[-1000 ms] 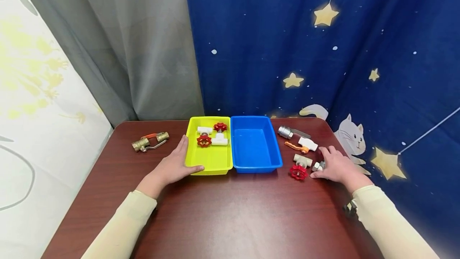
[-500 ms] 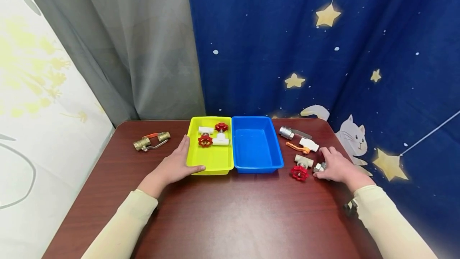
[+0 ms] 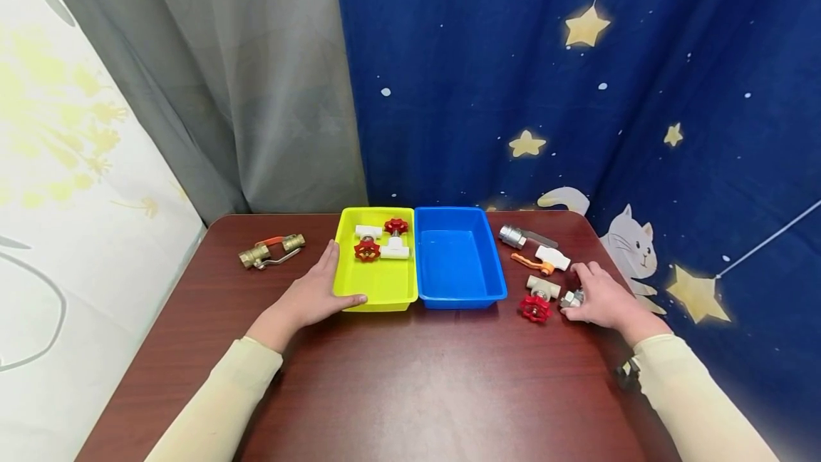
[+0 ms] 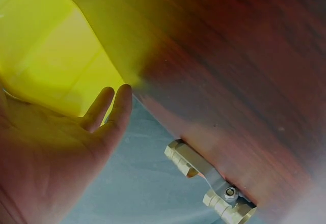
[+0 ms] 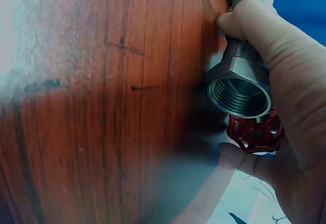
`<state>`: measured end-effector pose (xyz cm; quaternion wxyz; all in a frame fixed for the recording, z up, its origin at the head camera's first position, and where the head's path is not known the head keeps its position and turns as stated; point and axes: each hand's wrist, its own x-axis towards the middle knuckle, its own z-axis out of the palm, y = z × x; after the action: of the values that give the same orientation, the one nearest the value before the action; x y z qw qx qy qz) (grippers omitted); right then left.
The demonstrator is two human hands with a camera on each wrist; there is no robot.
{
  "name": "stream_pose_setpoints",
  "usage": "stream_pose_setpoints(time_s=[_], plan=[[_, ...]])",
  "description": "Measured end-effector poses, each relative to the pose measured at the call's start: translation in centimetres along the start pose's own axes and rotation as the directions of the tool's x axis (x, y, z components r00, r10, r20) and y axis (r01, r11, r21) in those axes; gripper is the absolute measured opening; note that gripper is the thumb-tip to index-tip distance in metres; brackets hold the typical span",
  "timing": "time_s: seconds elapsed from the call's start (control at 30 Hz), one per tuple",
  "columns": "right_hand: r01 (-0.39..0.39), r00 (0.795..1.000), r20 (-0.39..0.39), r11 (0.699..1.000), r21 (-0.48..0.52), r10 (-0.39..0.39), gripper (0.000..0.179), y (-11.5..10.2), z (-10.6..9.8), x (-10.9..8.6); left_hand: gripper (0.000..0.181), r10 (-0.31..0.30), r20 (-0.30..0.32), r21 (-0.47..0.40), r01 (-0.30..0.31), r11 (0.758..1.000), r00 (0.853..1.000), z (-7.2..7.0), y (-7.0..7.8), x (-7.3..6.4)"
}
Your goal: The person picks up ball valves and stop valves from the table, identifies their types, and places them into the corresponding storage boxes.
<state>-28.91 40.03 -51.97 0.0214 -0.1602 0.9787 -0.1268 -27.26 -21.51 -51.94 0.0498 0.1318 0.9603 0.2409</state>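
Observation:
My left hand [image 3: 310, 293] lies along the left side of the yellow tray [image 3: 375, 307], fingers straight and thumb at the front rim. Inside that tray lie two white plastic valves [image 3: 394, 252] with red handwheels. At the table's right, my right hand [image 3: 603, 296] is curled around a metal gate valve [image 5: 239, 89]. The right wrist view shows its threaded opening, my thumb against the body and a finger beside the red handwheel [image 5: 254, 133]. In the head view the hand covers most of this valve. Just left of it lies a beige valve [image 3: 542, 287] with a red handwheel.
A blue tray [image 3: 462, 303] stands against the yellow one. Behind my right hand lie a white valve [image 3: 553, 258] with an orange lever and a silver ball valve [image 3: 512, 236]. Brass ball valves [image 3: 255, 256] lie at left. Curtains [image 3: 449, 77] hang behind the table.
The head view has shifted slightly. Both hands and the valves keep their places.

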Motion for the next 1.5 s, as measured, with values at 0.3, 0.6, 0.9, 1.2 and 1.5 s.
stream_pose_setpoints(time_s=[0.3, 0.6, 0.9, 1.2, 1.5], plan=[[-0.009, 1.000, 0.016, 1.000, -0.020, 0.010, 0.090, -0.6, -0.3, 0.1, 0.144, -0.019, 0.015, -0.008, 0.019, 1.000, 1.000, -0.2, 0.0, 0.2], [0.035, 0.999, -0.025, 0.997, -0.064, -0.037, 0.092, -1.5, -1.6, 0.1, 0.144, -0.016, 0.007, -0.001, 0.016, 1.000, 1.000, -0.2, -0.3, 0.4], [0.088, 0.995, -0.045, 0.994, -0.067, -0.091, 0.099, -3.4, -3.7, 0.5, 0.145, -0.024, 0.009, -0.011, 0.024, 1.000, 1.000, -0.3, -0.1, 0.1], [0.115, 0.990, -0.070, 0.992, -0.051, -0.119, 0.101, -5.5, -5.2, 0.9, 0.141, -0.034, 0.015, -0.013, 0.034, 0.999, 0.999, -0.2, 0.0, 0.2], [0.126, 0.989, -0.070, 0.992, -0.032, -0.128, 0.100, -7.7, -6.2, 1.4, 0.141, -0.033, 0.014, -0.014, 0.033, 0.999, 0.999, -0.1, 0.0, 0.1]])
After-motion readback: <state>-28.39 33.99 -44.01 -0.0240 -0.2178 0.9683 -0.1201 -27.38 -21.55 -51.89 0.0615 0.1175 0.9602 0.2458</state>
